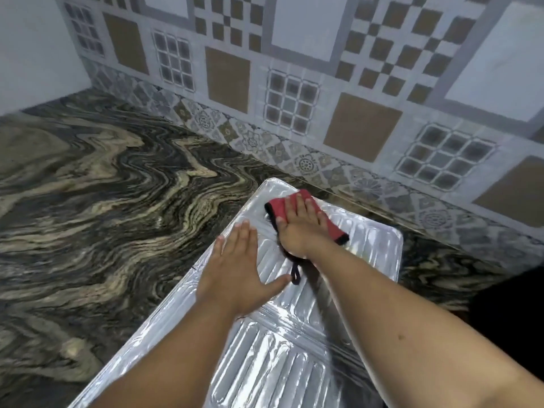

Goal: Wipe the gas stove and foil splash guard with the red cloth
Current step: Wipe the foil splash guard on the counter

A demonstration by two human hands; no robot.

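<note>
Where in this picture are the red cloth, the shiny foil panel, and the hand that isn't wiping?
red cloth [276,209]: head view, bare red part left of the fingers.
foil splash guard [374,248]: head view, ribbed right section.
left hand [235,272]: head view, back of the hand.

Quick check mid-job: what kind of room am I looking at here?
Most likely a home kitchen: a marbled stone countertop, a patterned tile backsplash, and a ribbed foil splash guard lying flat under both hands.
</note>
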